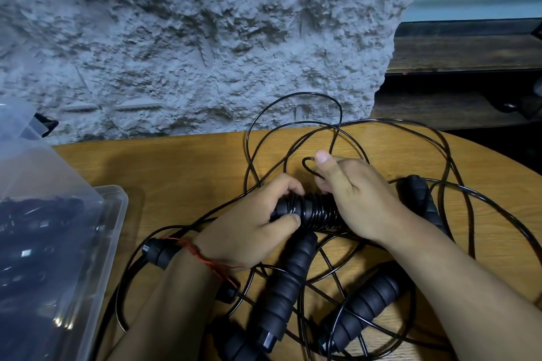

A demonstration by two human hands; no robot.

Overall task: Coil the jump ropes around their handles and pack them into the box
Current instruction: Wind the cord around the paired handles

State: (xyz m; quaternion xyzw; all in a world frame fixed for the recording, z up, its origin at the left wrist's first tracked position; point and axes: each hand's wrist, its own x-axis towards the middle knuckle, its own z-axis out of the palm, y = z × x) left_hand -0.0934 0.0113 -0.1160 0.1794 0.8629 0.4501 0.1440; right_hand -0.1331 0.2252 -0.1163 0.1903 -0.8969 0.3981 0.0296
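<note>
My left hand (258, 224) grips a black foam handle (315, 211) lying crosswise at the table's middle, with thin black cord coiled tightly round it. My right hand (352, 196) rests over the handle's right end and pinches a small loop of cord (308, 163) between thumb and fingers. Loose black cord (293, 114) sprawls in wide loops across the table behind and around both hands. Several other ribbed black handles lie nearby: one (283, 287) below my hands, one (363, 306) at lower right, one (422, 199) behind my right wrist. A clear plastic box (113, 231) stands at the left, dark coiled ropes inside.
The round wooden table (181, 173) backs onto a rough grey stone wall (205, 38). The box's clear lid (26, 155) leans up at the far left. Another handle (157, 252) lies under my left wrist. Dark shelving (469, 53) is at the back right.
</note>
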